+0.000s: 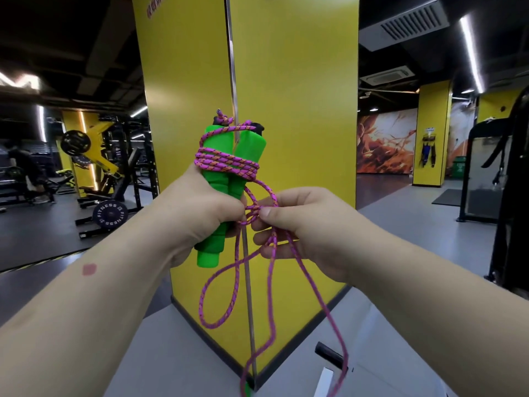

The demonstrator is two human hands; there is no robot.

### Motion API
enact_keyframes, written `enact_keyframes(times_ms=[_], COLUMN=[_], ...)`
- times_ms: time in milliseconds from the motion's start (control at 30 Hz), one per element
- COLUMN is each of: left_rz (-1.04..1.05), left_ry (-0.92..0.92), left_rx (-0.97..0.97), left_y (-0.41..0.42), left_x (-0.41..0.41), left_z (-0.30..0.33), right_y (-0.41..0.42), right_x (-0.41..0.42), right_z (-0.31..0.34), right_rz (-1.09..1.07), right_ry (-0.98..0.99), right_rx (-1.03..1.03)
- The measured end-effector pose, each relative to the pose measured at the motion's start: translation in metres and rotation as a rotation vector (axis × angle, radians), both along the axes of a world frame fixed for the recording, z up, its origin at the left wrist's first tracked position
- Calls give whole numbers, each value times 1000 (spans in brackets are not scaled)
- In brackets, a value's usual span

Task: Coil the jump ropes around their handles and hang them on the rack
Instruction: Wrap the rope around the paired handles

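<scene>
Left hand (200,222) clamped around two green handles (229,179), held upright side by side before a yellow pillar (294,96). Fingers curled tight about the lower half of the grips, one butt end poking out below the palm. Several turns of purple-and-orange rope (226,161) wound around both handles just above the hand, with one more strand crossing higher up near the black caps and a short knotted end sticking up at the very top.

Right hand (303,227) just beside the left, thumb and forefinger pinching a small loop of the same rope close to the handles. Remaining fingers curled, with further strands passing between them. Below the hands, slack rope hanging in a long loop and a trailing length down toward the grey floor (400,224).

Metal corner strip running down the pillar edge directly behind the handles. At bottom right, a black-and-white object on the floor, too cut off to identify, with the rope passing over it. At bottom centre, a sliver of green by the pillar base.

Gym in the background: weight racks (120,167) and a plate (110,216) marked FITNESS at left, a second yellow pillar and an orange mural (383,141) at right.
</scene>
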State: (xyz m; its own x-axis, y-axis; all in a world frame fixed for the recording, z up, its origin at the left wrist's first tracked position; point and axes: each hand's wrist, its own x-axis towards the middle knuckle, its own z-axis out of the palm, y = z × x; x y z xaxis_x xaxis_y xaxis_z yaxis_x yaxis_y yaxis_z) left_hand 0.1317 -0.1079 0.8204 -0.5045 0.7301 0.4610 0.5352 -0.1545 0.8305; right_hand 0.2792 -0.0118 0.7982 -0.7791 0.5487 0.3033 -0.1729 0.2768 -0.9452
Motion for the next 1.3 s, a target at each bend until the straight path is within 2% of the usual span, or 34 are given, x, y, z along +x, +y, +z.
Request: enact_keyframes(times_ms=[167,233,333,467,567,667,833,933,1000,1100,1200,1300], left_rz=[104,155,99,32,-25,-107,-161,-155,-125,-106,-104,-71], left_ry=[137,187,118,24,-66,-205,-365,-408,-412,-371,-311,-304], left_rx=[-47,-84,-125,-170,-195,-156,-114,-66,-8,52,68,85], left_y=[-2,-3,-2,-2,-6,-8,-9,-7,-3,2,1,-1], left_x=[-4,-7,-10,-10,-8,-9,-11,-6,-3,4,8,8], left_z=[-7,-12,-16,-21,-24,-28,-25,-21,-20,-19,-19,-18], right_y=[12,19,25,28,35,48,50,28,9,-9,-10,-8], right_x=[12,18,23,19,16,12,3,4,2,-6,-10,-11], right_z=[6,11,14,11,13,12,-4,-9,-10,-11,-7,-6], right_rz=[-67,-54,17,58,1,-202,-384,-486,-345,-177,-135,10], right_ry=[57,124,194,220,279,218,-126,-23,9,-60,0,84], right_rx=[-39,-152,-350,-420,-459,-280,80,367,427,294,97,-187])
